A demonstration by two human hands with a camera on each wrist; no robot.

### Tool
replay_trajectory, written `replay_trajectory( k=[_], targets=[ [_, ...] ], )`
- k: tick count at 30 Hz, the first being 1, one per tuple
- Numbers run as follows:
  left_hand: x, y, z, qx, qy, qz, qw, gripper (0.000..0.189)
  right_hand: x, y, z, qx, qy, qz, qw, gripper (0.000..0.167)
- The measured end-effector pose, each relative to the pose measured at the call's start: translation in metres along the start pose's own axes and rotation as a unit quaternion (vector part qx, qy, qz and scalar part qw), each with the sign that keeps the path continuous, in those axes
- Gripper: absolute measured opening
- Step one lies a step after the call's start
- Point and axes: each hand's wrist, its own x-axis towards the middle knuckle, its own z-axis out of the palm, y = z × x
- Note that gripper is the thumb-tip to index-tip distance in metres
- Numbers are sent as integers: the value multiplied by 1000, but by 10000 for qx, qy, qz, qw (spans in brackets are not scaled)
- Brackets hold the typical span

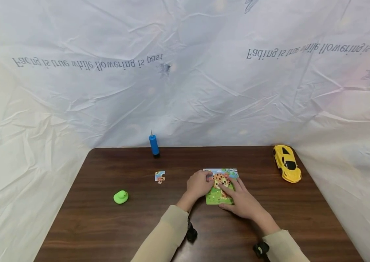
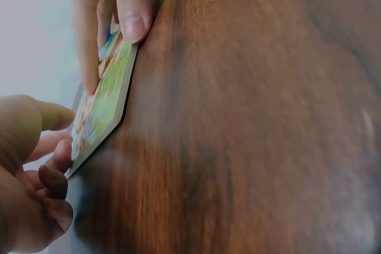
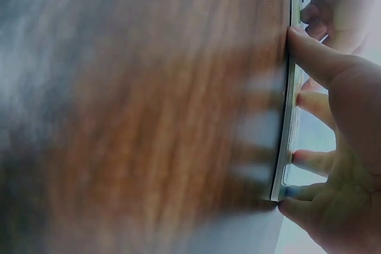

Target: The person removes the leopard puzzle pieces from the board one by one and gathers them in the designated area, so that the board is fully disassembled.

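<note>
A jigsaw puzzle [image 1: 214, 198] with a spotted cartoon animal on green ground lies flat on the brown table. At its left side is my left hand [image 1: 199, 185], some fingers curled by the edge and others reaching over the picture; whether they pinch it is hidden. My right hand [image 1: 244, 202] spreads over the right half. In the right wrist view its thumb [image 3: 315, 55] touches the near edge, while the other fingertips [image 3: 305, 157] rest along the board. A separate jigsaw piece [image 1: 160, 176], blue and orange, lies left of the puzzle.
A green toy duck [image 1: 121, 197] sits on the left of the table [image 1: 83, 222]. At the back stands a blue cylinder [image 1: 153, 145] with a thin needle on top. A yellow toy car [image 1: 287, 163] occupies the back right. White printed sheeting [image 1: 185, 91] hangs behind.
</note>
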Motion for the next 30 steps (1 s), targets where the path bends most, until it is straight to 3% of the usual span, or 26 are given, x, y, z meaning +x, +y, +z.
replay_trajectory(
  k=[17,30],
  targets=[
    [3,12,9,-105,100,-295,9995,27,-2,-2,0,-359,83,32,9993,71],
    [3,10,10,-606,665,-193,9958,9,-1,0,1,-563,2,152,9983,71]
  ],
)
